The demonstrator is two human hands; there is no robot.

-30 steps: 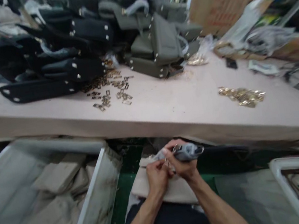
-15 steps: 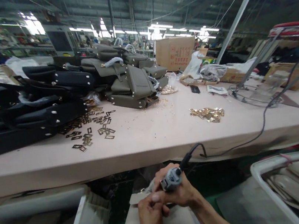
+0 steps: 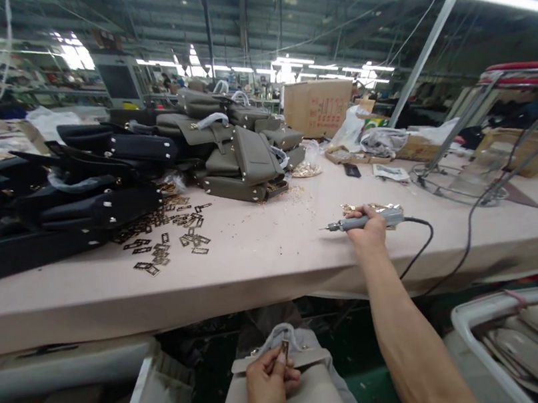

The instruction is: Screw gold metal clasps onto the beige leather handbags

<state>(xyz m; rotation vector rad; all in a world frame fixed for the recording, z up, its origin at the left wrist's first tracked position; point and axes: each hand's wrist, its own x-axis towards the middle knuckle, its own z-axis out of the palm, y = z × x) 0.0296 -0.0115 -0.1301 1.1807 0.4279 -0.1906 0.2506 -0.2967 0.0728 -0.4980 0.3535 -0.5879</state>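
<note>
Beige bag below the edge of the table, one hand over it and one beyond. The left hand pinches a small metal plate between thumb and fingers; with so narrow a hold, a slight loosening could drop the plate onto the bag or past its side. The right hand, beyond the bag and to its right, is curled around a grey power driver. The driver overlaps a pile of gold-coloured fittings beyond the bag, so a careless sweep could scatter them; tension on the looping cord could tug the tool aside, and the exposed bit could scratch the bag if swung over it. The bag lies directly beneath the left hand, well apart from the right; the plate stands at its wrapped handle, contact uncertain. Whether the driver rests on the table cannot be told.
</note>
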